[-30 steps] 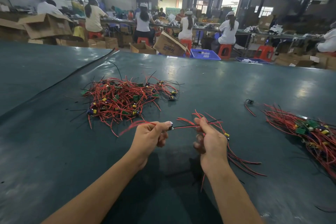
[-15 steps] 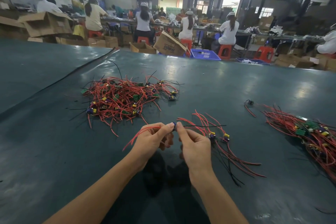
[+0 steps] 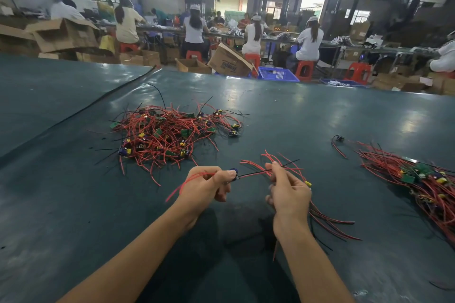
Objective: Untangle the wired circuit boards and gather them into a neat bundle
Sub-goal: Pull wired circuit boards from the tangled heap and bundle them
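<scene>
My left hand point(image 3: 205, 186) pinches a small circuit board point(image 3: 234, 173) whose red wires trail left out of the fist. My right hand point(image 3: 288, 192) pinches that board's black wire point(image 3: 256, 172), stretched straight between both hands, and also holds a small bundle of wired boards point(image 3: 327, 219) whose red wires fan out over the table to the right. A tangled pile of wired boards point(image 3: 167, 135) lies beyond my left hand. A sorted heap of boards point(image 3: 418, 177) lies at the right.
A dark green table surface point(image 3: 73, 204) stretches all around. One stray wired board point(image 3: 338, 141) lies left of the right heap. Beyond the far table edge stand cardboard boxes point(image 3: 230, 61), a blue crate point(image 3: 278, 74), red stools and seated workers.
My right hand has slid to the right along the black wire, away from my left hand, pulling the wire straight. The left hand has stayed in place with the board.
</scene>
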The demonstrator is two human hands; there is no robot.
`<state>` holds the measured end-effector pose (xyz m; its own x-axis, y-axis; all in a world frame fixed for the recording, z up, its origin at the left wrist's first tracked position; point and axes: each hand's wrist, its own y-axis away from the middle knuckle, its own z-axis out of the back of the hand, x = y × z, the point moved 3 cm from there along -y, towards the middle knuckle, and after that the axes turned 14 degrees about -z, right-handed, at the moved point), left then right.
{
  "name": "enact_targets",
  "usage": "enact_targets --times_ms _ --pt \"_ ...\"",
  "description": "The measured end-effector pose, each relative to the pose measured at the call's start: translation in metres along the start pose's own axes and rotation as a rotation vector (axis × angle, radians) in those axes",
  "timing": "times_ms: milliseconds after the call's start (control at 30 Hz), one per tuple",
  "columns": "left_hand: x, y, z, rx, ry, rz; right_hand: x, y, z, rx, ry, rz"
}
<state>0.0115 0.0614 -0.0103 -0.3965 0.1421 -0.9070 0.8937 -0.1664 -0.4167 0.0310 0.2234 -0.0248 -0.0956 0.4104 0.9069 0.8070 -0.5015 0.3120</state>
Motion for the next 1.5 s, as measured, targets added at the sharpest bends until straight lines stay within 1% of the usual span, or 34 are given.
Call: enact_targets --times_ms 133,300,400,500,600,667,733,800,867,933,1033,1100,1133,1233,1300,1367,1433,1500 --pt "0.001 -0.001 0.005 -0.074 0.058 0.032 0.009 -0.004 0.010 -0.043 -0.083 0.038" --pt "0.009 -0.005 0.014 -0.236 0.068 0.103 0.009 0.005 0.005 -0.012 -0.051 0.208" --pt "0.010 -0.004 0.015 -0.250 0.100 0.159 0.012 0.015 0.001 0.066 -0.064 0.287" --pt "0.011 -0.003 0.013 -0.313 0.308 0.258 0.014 0.024 -0.003 0.155 -0.009 0.391" --pt "0.015 -0.006 0.014 -0.351 0.419 0.317 0.014 0.031 -0.005 0.302 -0.022 0.379" --pt "0.017 -0.007 0.016 -0.322 0.451 0.342 0.012 0.031 -0.007 0.377 -0.016 0.329" --pt "0.018 -0.007 0.016 -0.248 0.472 0.365 0.009 0.028 -0.008 0.367 0.061 0.271" --pt "0.016 -0.006 0.012 -0.117 0.485 0.414 0.003 0.023 -0.012 0.313 0.199 0.181" --pt "0.014 -0.004 0.006 0.018 0.480 0.479 -0.006 0.023 -0.016 0.310 0.301 0.097" --pt "0.013 0.001 0.001 0.143 0.470 0.533 -0.013 0.027 -0.021 0.352 0.322 0.022" --pt "0.012 0.007 -0.002 0.315 0.444 0.561 -0.020 0.034 -0.027 0.470 0.262 -0.120" --pt "0.013 0.009 -0.002 0.331 0.452 0.593 -0.019 0.038 -0.028 0.530 0.182 -0.182" --pt "0.013 0.009 -0.002 0.319 0.456 0.607 -0.018 0.038 -0.028 0.530 0.144 -0.193" --pt "0.014 0.009 0.000 0.315 0.438 0.612 -0.016 0.037 -0.026 0.463 0.103 -0.185" --pt "0.015 0.009 -0.001 0.308 0.425 0.614 -0.016 0.039 -0.027 0.454 0.059 -0.177" --pt "0.018 0.008 -0.003 0.239 0.436 0.637 -0.015 0.038 -0.026 0.392 0.052 -0.120" --pt "0.019 0.008 -0.006 0.195 0.465 0.640 -0.014 0.034 -0.023 0.289 0.080 -0.044" --pt "0.018 0.010 -0.009 0.234 0.450 0.603 -0.013 0.031 -0.019 0.183 0.088 0.014"
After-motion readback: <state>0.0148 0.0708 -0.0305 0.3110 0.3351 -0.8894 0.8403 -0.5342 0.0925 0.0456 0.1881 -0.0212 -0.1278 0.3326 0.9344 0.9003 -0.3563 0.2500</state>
